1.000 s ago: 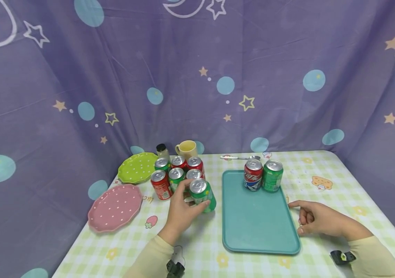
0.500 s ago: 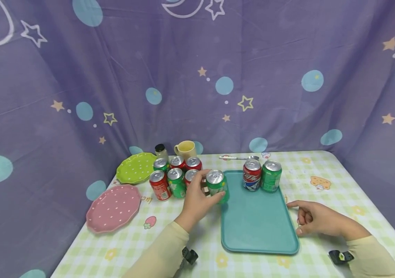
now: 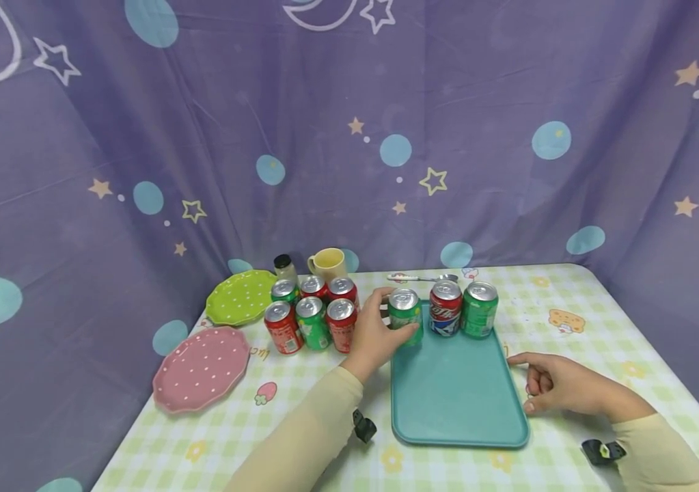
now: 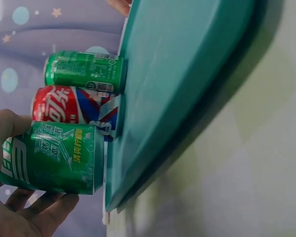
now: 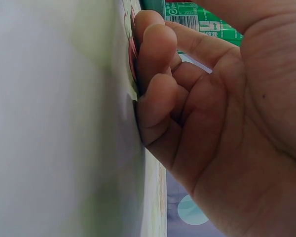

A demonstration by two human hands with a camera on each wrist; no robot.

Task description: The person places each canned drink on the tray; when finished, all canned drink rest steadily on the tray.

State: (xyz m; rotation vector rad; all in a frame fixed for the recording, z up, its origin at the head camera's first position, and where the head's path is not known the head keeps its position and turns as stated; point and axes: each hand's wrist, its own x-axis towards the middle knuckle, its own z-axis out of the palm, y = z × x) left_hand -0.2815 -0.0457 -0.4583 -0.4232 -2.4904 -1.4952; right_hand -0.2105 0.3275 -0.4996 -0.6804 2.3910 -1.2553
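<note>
My left hand (image 3: 380,336) grips a green soda can (image 3: 405,316), thumb on the near side and fingers round the back. The can is upright over the far left corner of the teal tray (image 3: 460,396). In the left wrist view its base is close to the tray rim. Just right of it, a red and blue cola can (image 3: 445,309) and another green can (image 3: 480,311) stand on the tray in a row. My right hand (image 3: 561,384) rests on the table by the tray's right edge, index fingertip and thumb at the rim, the other fingers loosely curled.
Several red and green cans (image 3: 312,324) stand grouped left of the tray. Behind them are a yellow mug (image 3: 329,263) and a black-lidded jar (image 3: 285,267). A green plate (image 3: 241,298) and pink plate (image 3: 201,370) lie at left; a fork (image 3: 423,278) lies at the back.
My left hand has carried the green can rightward from beside the grouped cans to the tray's far left corner, uncovering a red can. The right hand has stayed in place.
</note>
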